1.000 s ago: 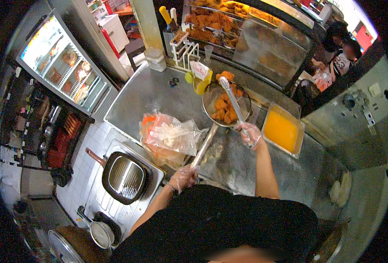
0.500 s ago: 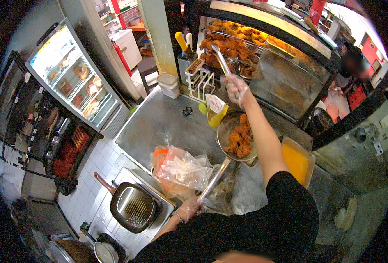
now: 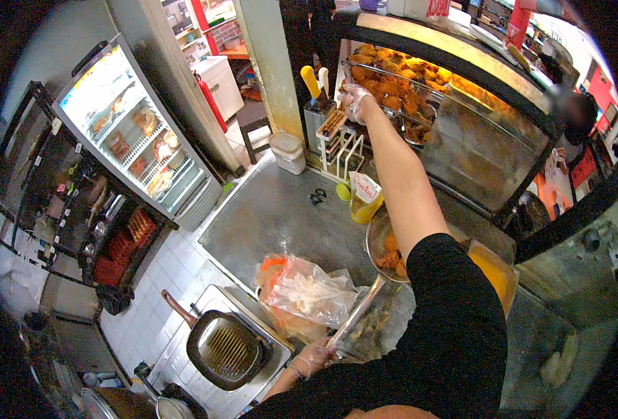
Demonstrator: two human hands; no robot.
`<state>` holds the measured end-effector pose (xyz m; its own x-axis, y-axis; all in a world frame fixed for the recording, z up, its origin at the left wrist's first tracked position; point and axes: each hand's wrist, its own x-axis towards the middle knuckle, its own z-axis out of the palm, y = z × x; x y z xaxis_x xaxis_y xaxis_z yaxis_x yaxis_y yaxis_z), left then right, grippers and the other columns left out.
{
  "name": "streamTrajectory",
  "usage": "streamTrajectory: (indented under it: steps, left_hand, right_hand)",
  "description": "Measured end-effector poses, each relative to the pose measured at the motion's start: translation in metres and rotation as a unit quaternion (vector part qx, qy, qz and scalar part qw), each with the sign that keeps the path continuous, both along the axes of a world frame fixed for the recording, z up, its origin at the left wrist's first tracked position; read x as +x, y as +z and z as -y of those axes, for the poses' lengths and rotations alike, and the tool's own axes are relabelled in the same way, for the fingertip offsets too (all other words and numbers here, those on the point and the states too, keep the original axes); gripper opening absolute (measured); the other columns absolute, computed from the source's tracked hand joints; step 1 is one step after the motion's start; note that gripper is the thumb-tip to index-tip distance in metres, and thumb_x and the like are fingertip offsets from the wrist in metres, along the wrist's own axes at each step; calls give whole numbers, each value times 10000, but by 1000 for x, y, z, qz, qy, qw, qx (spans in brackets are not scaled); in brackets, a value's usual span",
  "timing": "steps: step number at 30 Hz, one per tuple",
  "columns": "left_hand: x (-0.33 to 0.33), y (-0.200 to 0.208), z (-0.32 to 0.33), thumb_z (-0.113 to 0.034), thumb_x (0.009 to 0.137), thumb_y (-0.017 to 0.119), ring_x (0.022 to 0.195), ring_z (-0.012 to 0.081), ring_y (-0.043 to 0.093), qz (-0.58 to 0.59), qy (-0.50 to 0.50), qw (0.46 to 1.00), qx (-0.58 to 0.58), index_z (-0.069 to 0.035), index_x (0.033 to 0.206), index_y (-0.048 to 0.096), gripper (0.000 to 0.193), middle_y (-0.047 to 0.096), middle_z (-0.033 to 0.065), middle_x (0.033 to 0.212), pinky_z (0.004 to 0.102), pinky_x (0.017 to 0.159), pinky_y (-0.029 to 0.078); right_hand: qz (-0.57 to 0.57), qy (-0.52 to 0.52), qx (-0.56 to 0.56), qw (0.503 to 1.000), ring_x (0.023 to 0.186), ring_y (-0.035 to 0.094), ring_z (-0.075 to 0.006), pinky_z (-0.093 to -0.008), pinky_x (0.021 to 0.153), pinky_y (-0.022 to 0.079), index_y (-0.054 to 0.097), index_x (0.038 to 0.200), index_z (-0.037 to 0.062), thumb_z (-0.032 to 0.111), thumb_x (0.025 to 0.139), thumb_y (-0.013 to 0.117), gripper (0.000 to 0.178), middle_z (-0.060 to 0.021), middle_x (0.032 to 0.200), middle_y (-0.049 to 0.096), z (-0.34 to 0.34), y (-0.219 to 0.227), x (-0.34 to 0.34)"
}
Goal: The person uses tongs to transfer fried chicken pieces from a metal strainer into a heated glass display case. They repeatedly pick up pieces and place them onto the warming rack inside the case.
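Case (image 3: 494, 146): fried chicken (image 3: 392, 84) on lit racks. Fridge (image 3: 200, 202): packed food on shelves. Tray (image 3: 497, 255): orange contents, partly hidden by the arm. Strainer (image 3: 369, 244), over tabletop (image 3: 288, 209): fried pieces (image 3: 391, 257). Left hand (image 3: 314, 357) closed round strainer handle (image 3: 358, 309). Right hand (image 3: 356, 103), beside case, pinching tongs (image 3: 347, 72), mostly hidden.

There are two gloved hands (image 3: 356, 101) (image 3: 314, 356), one long-handled strainer (image 3: 376, 241) (and one square pan (image 3: 225, 348)).

Black short-sleeved top (image 3: 455, 314), clear gloves (image 3: 355, 102) on both hands (image 3: 313, 357), thin left-wrist bracelet (image 3: 296, 371)
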<state>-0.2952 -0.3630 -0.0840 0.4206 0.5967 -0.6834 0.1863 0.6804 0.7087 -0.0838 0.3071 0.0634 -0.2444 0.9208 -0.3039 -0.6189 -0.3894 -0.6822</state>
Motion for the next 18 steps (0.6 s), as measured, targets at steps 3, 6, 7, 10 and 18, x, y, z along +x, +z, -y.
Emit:
streamTrajectory:
  steps: [3,6,7,10,18]
  left_hand:
    - [-3,6,-2,-338,1014,540,700,89,547,-21,-38,997,62,-62,1280,537,384,614,-12,804,239,646,454]
    - [-7,11,-5,-354,1016,523,728,102,571,-79,-73,987,120,-46,1255,547,390,637,8,805,258,680,465]
    - [-7,11,-5,-354,1017,518,731,108,579,-79,-73,987,121,-45,1246,554,387,643,16,803,267,686,469]
    - [-7,2,-5,-369,1017,511,728,126,592,-98,-91,984,115,-53,1192,581,368,649,30,787,290,698,478]
    - [-8,-29,5,-399,1002,539,688,117,553,-54,-56,993,90,-74,979,605,333,614,10,750,289,661,468]
  right_hand:
    - [106,-48,12,993,387,469,-108,-206,331,432,598,982,133,284,889,701,205,-125,717,635,-2,0,-6]
    - [56,-73,-59,994,396,463,-102,-198,349,446,592,1070,167,293,886,712,254,-97,728,632,14,0,-12]
    - [43,-60,-23,997,405,475,-84,-211,357,435,576,1138,164,336,896,701,322,-33,705,623,23,-3,-16]
    - [-16,-2,-14,1000,450,518,-120,-246,358,443,550,888,163,246,896,678,153,-41,676,573,55,-20,-20]
    - [54,-53,30,997,415,468,-71,-221,335,372,566,950,100,220,964,594,124,-15,680,586,101,-50,-27]
